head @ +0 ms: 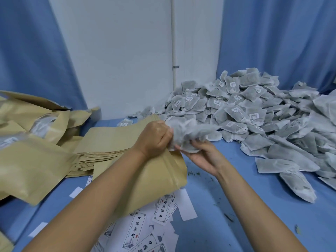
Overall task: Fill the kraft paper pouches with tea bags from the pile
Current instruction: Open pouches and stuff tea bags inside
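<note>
Labels (pixel 138 228), tea-bag pile (pixel 254 110) on blue tabletop (pixel 236 206); blue curtains (pixel 272 33), white wall (pixel 118 51).

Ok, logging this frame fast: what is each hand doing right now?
Left hand: closed on the tea bags.
Right hand: holding the same tea bags from below.

Matt kraft paper pouches (pixel 116 139), gauzy fibrous tea bags (pixel 236 110) — a smooth blue cloth table cover (pixel 245 206).

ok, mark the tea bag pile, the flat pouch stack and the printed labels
tea bag pile (pixel 245 106): head view, on a bag mid-heap.
flat pouch stack (pixel 109 137): head view, top pouch's bare face.
printed labels (pixel 138 227): head view, on one label's lettering.
</note>
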{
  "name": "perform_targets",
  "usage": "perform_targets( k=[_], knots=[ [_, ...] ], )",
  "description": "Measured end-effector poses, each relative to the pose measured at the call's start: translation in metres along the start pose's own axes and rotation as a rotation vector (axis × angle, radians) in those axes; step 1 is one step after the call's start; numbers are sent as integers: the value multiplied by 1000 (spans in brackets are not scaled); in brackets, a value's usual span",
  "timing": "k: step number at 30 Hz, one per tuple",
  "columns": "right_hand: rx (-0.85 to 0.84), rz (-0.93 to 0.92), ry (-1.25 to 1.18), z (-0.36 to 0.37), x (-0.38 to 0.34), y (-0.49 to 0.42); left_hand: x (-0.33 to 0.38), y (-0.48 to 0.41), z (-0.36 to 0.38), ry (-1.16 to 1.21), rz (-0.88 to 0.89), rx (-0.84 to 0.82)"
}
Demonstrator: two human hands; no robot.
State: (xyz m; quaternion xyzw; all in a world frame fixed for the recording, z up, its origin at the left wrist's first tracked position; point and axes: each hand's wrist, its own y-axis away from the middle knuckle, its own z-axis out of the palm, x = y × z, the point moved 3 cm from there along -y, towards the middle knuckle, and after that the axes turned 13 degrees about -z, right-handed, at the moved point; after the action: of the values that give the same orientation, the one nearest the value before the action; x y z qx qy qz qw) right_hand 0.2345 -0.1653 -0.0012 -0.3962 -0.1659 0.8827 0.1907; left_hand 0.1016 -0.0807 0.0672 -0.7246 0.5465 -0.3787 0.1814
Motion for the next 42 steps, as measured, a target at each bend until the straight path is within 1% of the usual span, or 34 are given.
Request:
perform_targets(
  k=[2, 4, 6, 7, 8, 9, 10, 11, 12, 13, 14, 15, 16, 17, 18, 19, 20, 21, 22, 23, 24, 25, 26, 28, 29, 30, 31, 32, 34, 35, 39, 40, 41, 42],
  knots=[
    [-39, 132, 179, 9, 7, 4, -5, 1, -13, 46, -60, 101],
    [-121, 268, 369, 25, 16, 1, -10, 4, -27, 71, -84, 147],
    [-225, 356, 739, 49, 26, -9, -5, 8, -34, 58, -54, 131],
    [-237, 317, 974, 59, 30, -15, 2, 8, -34, 58, -33, 109],
    [-213, 215, 1162, 61, 36, -23, 12, 6, -33, 77, -15, 84],
    [-118, 119, 1253, 64, 40, -28, 22, 4, -32, 78, 25, 47],
    [-27, 68, 1275, 68, 46, -29, 30, 1, -30, 47, 82, 5],
    [-33, 85, 1300, 72, 55, -29, 36, 1, -29, -19, 137, -46],
    [-121, 184, 1322, 75, 64, -32, 36, 2, -31, -86, 176, -99],
    [-210, 308, 1340, 80, 73, -35, 29, 5, -37, -139, 174, -136],
    [-286, 408, 1336, 86, 78, -38, 19, 9, -47, -175, 143, -149],
    [-366, 446, 1321, 93, 80, -42, 8, 13, -60, -197, 87, -132],
    [-419, 375, 1266, 100, 78, -45, -5, 19, -74, -208, 18, -85],
    [-379, 226, 1196, 101, 73, -48, -18, 24, -89, -217, -53, -35],
    [-222, 6, 1165, 92, 66, -50, -29, 29, -103, -219, -101, 11],
    [-28, -231, 1228, 75, 60, -49, -37, 33, -114, -218, -133, 51],
    [85, -328, 1340, 61, 59, -45, -43, 35, -124, -223, -156, 83],
    [55, -267, 1419, 49, 66, -40, -46, 35, -130, -226, -172, 106],
    [-109, -83, 1465, 43, 81, -35, -47, 36, -133, -223, -181, 122],
    [-327, 146, 1507, 37, 101, -27, -46, 36, -133, -212, -188, 127],
    [-494, 307, 1561, 33, 120, -17, -45, 36, -131, -200, -189, 124],
    [-585, 383, 1618, 31, 136, -10, -44, 37, -129, -191, -186, 116],
    [-610, 375, 1696, 32, 146, -6, -42, 37, -125, -185, -180, 108],
    [-582, 256, 1806, 33, 158, -7, -39, 38, -121, -176, -159, 92],
    [-581, 228, 1831, 34, 159, -9, -36, 38, -119, -173, -140, 88],
    [-569, 230, 1833, 37, 157, -11, -34, 37, -118, -170, -119, 88],
    [-513, 227, 1800, 39, 154, -12, -33, 37, -117, -164, -101, 87],
    [-396, 197, 1715, 41, 147, -13, -32, 37, -115, -154, -88, 86],
    [-76, -6, 1461, 46, 124, -14, -34, 38, -112, -145, -81, 87],
    [49, -79, 1322, 48, 111, -12, -35, 38, -110, -146, -87, 85],
    [505, -209, 791, 43, 69, -16, -39, 36, -97, -130, -114, 50],
    [561, -257, 678, 43, 57, -20, -39, 35, -94, -125, -108, 45],
    [552, -304, 595, 47, 47, -24, -39, 35, -91, -121, -98, 45],
    [487, -332, 575, 53, 39, -28, -38, 34, -88, -115, -89, 46]
  ],
)
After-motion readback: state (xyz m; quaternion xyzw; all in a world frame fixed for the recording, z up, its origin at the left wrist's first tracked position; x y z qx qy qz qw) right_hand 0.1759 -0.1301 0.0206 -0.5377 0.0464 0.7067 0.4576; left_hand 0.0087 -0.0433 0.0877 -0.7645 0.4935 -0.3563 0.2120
